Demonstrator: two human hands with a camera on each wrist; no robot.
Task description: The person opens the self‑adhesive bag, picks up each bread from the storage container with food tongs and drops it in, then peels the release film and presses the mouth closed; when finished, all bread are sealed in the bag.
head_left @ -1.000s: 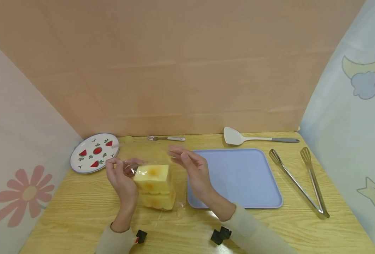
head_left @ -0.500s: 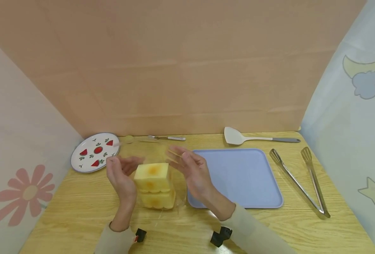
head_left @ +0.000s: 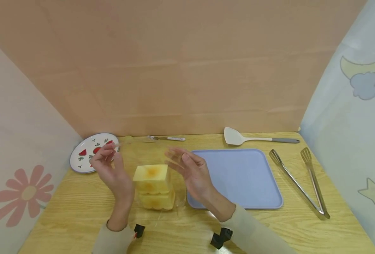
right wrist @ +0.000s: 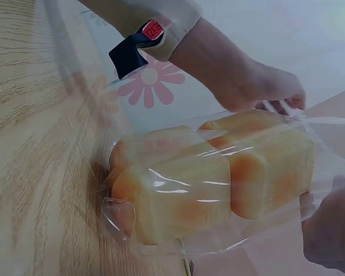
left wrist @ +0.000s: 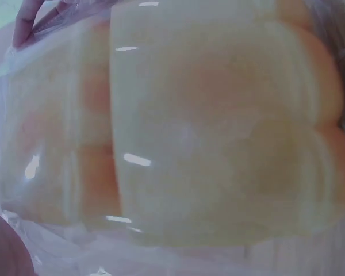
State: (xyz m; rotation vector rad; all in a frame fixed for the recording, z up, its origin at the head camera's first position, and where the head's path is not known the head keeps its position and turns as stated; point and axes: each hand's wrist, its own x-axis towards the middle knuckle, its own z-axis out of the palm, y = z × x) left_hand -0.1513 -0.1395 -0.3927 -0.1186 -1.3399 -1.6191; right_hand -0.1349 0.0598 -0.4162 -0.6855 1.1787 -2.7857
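A clear plastic bag (right wrist: 178, 187) stands on the table with two golden-topped bread loaves (head_left: 152, 180) inside, one above the other. At the bag's upper left edge my left hand (head_left: 112, 173) has curled fingers; in the right wrist view that left hand (right wrist: 270, 92) grips the plastic. On the other side, my right hand (head_left: 195, 173) touches the bag's upper part, its fingers extended and partly seen through the film. Bread loaves (left wrist: 207, 115) fill the left wrist view behind shiny film. The bag's mouth is hard to trace in the head view.
A blue tray (head_left: 238, 178) lies right of the bag, with metal tongs (head_left: 302, 187) beyond it. A white spatula (head_left: 235, 136) and a fork (head_left: 166, 138) lie along the back edge. At back left is a patterned plate (head_left: 85, 162).
My left hand has moved left and upward, away from the bread and over the plate's edge, its fingers more curled. The right hand and the bread have barely moved.
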